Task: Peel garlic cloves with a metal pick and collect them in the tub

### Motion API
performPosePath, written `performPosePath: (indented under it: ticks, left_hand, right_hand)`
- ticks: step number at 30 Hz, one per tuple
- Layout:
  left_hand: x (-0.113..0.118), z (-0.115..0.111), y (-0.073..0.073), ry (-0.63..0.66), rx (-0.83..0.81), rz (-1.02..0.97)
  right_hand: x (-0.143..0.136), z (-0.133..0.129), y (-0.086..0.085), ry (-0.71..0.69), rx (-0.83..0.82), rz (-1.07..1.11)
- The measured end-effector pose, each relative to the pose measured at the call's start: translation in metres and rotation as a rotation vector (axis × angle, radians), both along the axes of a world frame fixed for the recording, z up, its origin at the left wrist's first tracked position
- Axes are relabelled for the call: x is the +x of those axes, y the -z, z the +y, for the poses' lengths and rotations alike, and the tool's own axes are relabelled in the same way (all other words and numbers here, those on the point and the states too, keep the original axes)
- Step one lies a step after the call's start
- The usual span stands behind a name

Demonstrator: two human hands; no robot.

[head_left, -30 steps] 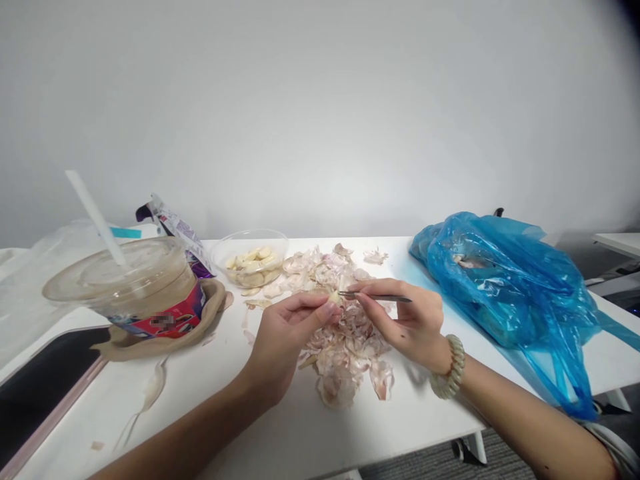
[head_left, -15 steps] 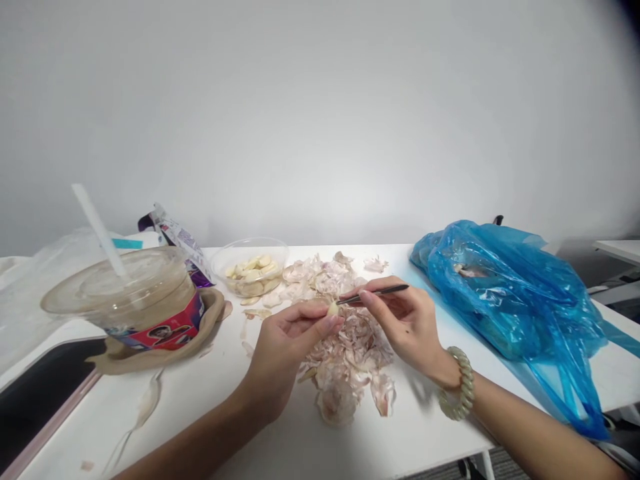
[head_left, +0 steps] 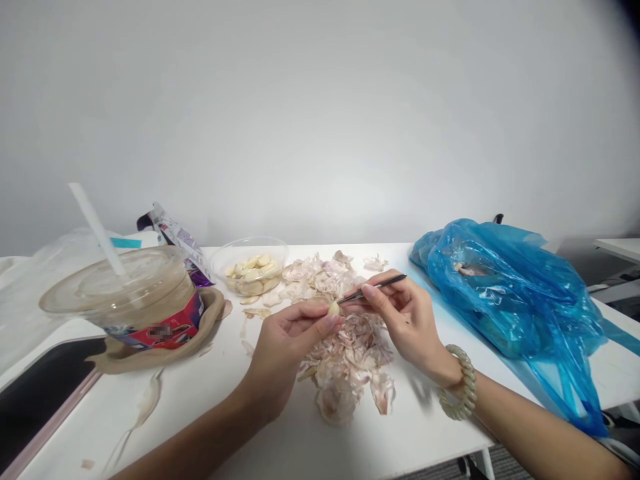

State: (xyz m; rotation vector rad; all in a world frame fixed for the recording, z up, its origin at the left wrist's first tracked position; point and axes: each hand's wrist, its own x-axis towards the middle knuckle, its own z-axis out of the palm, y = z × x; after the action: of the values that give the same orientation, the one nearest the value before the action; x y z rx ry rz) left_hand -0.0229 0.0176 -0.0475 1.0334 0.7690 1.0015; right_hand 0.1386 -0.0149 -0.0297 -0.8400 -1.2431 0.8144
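Between the thumb and fingers of my left hand (head_left: 293, 347) is a pale garlic clove (head_left: 333, 309). My right hand (head_left: 407, 320) grips a thin dark pointed tool (head_left: 375, 288), its tip touching or very close to the clove. Under and behind both hands lies a heap of papery garlic skins (head_left: 345, 347). Several peeled cloves (head_left: 255, 268) fill part of a clear plastic bowl (head_left: 249, 283) behind my left hand.
At left, a large lidded cup (head_left: 160, 300) with a white straw stands on a brown holder (head_left: 150, 357), near a dark tablet (head_left: 45, 393) and a purple packet (head_left: 187, 247). A blue plastic bag (head_left: 515, 300) lies at right on the white table (head_left: 425, 447).
The tool in my right hand is tilted more steeply, and the right fingers have risen slightly. The left hand keeps the clove in nearly the same spot.
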Motion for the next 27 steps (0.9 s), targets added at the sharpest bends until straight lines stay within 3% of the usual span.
performPosePath:
  ticks: [15,23,27]
  left_hand:
    - [0.000,-0.001,-0.004,0.014,-0.036,-0.015]
    - [0.002,-0.001,-0.009,0.000,-0.042,-0.046]
    - [0.003,-0.002,-0.011,0.013,-0.046,-0.044]
  right_hand:
    - [0.000,0.000,0.000,0.036,-0.009,0.043]
    - [0.002,-0.001,0.002,0.075,0.022,-0.069]
    - [0.002,-0.002,0.005,0.160,0.068,-0.169]
